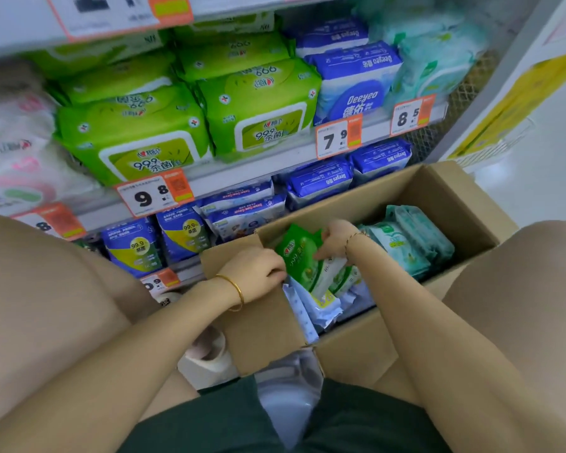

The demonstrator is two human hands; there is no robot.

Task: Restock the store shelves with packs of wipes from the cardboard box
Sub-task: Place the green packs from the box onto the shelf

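Box (438, 191), one, left hand (255, 269) and right hand (335, 238) gripping one green pack (299, 256), maybe three teal packs (406, 243).

The cardboard box (350, 351) sits open, flaps up, just in front of the shelves (258, 168), with pale teal packs (406, 246) stacked at its right end and blue-and-white packs (311, 308) lying loose at its left. A small green pack (299, 261) stands tilted on edge above the blue-and-white ones, gripped by the left hand (255, 269) and right hand (337, 240). Large green packs (134, 138) and blue packs (356, 86) fill the shelves in stacked rows.
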